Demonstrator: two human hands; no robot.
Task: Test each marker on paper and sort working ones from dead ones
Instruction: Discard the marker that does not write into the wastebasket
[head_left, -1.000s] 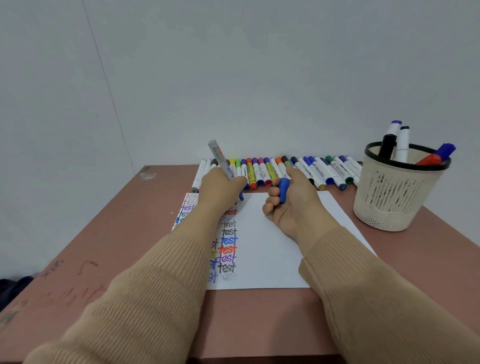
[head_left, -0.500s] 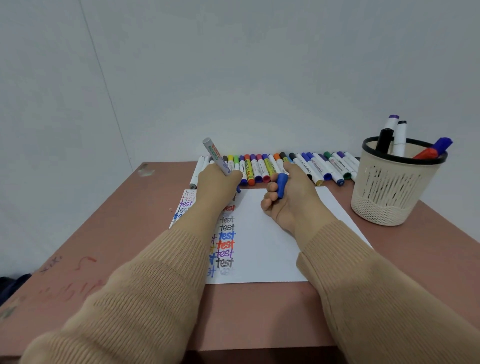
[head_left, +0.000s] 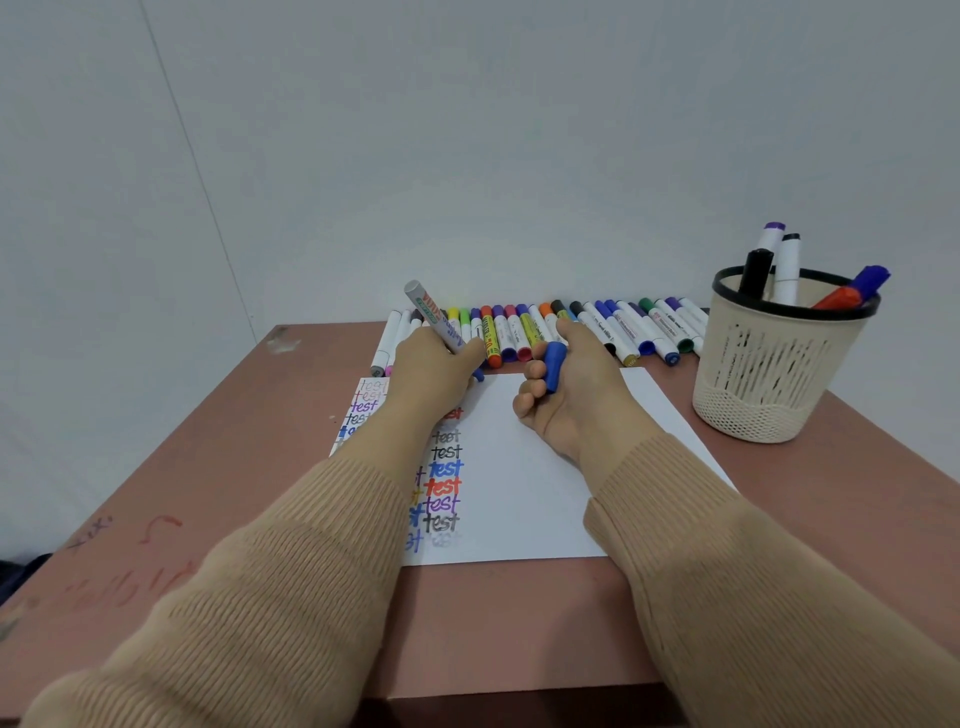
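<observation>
Firmly, the left hand (head_left: 431, 364) curls round the grey marker (head_left: 434, 317), its blue tip at the paper's (head_left: 545, 493) top edge; whether it touches cannot be told. Too light a stroke there could pass a working marker off as dead. The right hand (head_left: 566, 400) pinches the blue cap (head_left: 555, 364), which may slip and roll. The barrel is grey, labelled, and tilted away toward the marker row (head_left: 623, 327).

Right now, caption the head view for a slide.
Left hand holds a grey marker tip-down at the paper; right hand grips a blue cap.
</observation>
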